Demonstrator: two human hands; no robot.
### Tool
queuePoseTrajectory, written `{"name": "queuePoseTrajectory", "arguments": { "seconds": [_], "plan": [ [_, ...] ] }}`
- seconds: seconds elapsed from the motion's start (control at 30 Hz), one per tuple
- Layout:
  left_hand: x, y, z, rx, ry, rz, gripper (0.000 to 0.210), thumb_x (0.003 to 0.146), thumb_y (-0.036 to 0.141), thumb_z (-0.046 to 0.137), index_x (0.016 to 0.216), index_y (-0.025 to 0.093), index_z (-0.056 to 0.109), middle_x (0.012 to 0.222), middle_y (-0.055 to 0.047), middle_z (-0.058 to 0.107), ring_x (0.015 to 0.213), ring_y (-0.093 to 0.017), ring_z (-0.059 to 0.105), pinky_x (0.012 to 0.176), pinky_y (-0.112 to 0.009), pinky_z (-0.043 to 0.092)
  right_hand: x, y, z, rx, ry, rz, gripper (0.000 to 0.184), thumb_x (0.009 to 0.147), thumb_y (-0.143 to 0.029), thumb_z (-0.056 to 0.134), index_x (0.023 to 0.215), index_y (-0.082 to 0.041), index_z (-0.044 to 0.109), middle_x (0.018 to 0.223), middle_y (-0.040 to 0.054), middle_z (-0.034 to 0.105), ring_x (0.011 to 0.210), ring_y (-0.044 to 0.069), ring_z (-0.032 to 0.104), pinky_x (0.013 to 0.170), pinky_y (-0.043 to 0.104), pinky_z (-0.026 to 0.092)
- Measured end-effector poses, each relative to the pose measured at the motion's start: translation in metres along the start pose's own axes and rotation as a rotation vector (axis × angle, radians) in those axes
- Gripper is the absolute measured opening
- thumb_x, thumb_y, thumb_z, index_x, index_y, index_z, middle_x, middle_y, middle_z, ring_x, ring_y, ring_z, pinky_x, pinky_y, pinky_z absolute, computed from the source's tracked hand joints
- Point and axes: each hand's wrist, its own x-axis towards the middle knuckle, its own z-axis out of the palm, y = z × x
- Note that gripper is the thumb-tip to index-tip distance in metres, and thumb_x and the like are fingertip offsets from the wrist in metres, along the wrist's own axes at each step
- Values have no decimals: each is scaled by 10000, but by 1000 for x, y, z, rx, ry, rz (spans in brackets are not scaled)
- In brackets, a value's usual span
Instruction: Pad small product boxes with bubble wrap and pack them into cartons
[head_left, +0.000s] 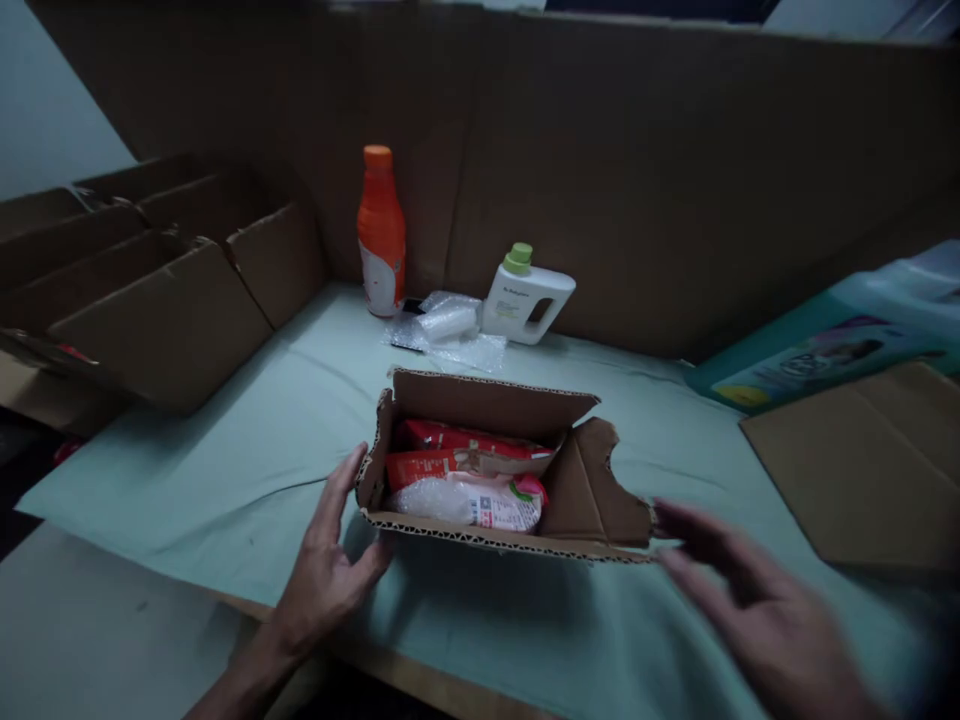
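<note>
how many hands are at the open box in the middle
2: the left hand at the left end of the box, and the right hand, blurred, by the flap on the right. No others show.

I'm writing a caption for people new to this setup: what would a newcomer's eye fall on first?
Probably the bright red packaging inside the open cardboard box, near the middle of the picture, between the left hand and the right hand. Next would likely come the tall orange bottle, upright at the back, left of the white jug. The big container of teal liquid at the far right may also stand out.
</note>
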Motion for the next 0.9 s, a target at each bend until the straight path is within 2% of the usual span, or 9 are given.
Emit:
{"name": "queuePoseTrajectory", "arguments": {
  "seconds": [0.13, 0.23, 0.37, 0.43, 0.5, 0.57, 0.67, 0.77, 0.9],
  "plan": [
    [3, -21, 19, -130, -68, -106, 745, 895, 483, 638, 1522, 184, 370, 1434, -193, 556, 1421, -355, 462, 1176, -541, 389, -10, 1, 82, 128, -179, 2, 496, 751, -549, 637, 1084, -185, 696, 1052, 147, 768, 930, 328, 727, 834, 446, 601],
    [27, -13, 30, -247, -56, -154, 732, 866, 489, 650, 1474, 157, 413, 1414, -186, 573, 1356, -340, 529, 1152, -502, 422, 11, -13, 106, 195, -170, 31, 475, 776, -529, 596, 1062, -159, 679, 1035, 157, 766, 906, 317, 727, 800, 429, 590],
    [56, 13, 61, -336, -77, -100, 815, 793, 433, 698, 1487, 136, 391, 1446, -187, 550, 1400, -350, 478, 1192, -512, 367, 27, 6, 77, 197, -103, 117, 469, 714, -548, 638, 996, -173, 658, 949, 144, 777, 825, 313, 735, 725, 412, 578],
    [50, 25, 78, -338, -134, -40, 881, 775, 398, 716, 1528, 138, 339, 1520, -194, 484, 1469, -359, 388, 1231, -530, 302, 17, 24, 53, 132, -33, 198, 447, 690, -562, 659, 940, -192, 661, 928, 143, 781, 850, 340, 740, 718, 426, 579],
    [27, 31, 86, -317, -178, 7, 931, 779, 369, 727, 1568, 162, 277, 1601, -190, 384, 1512, -359, 317, 1250, -538, 267, -2, 37, 36, 59, -10, 248, 423, 688, -573, 670, 903, -209, 679, 931, 138, 786, 897, 366, 742, 728, 441, 586],
    [0, 28, 82, -276, -158, 4, 923, 800, 364, 725, 1579, 194, 261, 1616, -180, 363, 1514, -358, 319, 1243, -545, 288, -18, 39, 33, 23, -37, 222, 403, 707, -577, 663, 891, -221, 705, 941, 128, 789, 943, 376, 735, 752, 448, 594],
    [-23, 14, 57, -212, -19, -69, 799, 836, 384, 697, 1531, 204, 347, 1488, -177, 517, 1418, -347, 466, 1186, -540, 384, -14, 20, 58, 57, -117, 70, 360, 747, -556, 643, 862, -222, 714, 903, 116, 783, 894, 350, 732, 746, 434, 596],
    [-14, -2, 26, -172, 142, -141, 714, 846, 397, 676, 1477, 192, 412, 1357, -156, 610, 1303, -316, 569, 1125, -506, 452, 24, -16, 101, 183, -232, -97, 320, 777, -492, 640, 888, -196, 686, 909, 113, 769, 830, 292, 724, 733, 398, 593],
    [8, -23, -6, -161, 326, -251, 757, 856, 389, 650, 1523, 196, 348, 1372, -149, 607, 1238, -289, 609, 1075, -472, 493, 88, -71, 160, 328, -381, -267, 488, 789, -375, 634, 1221, -152, 588, 1108, 122, 736, 878, 234, 704, 773, 365, 585]
  ]
}}
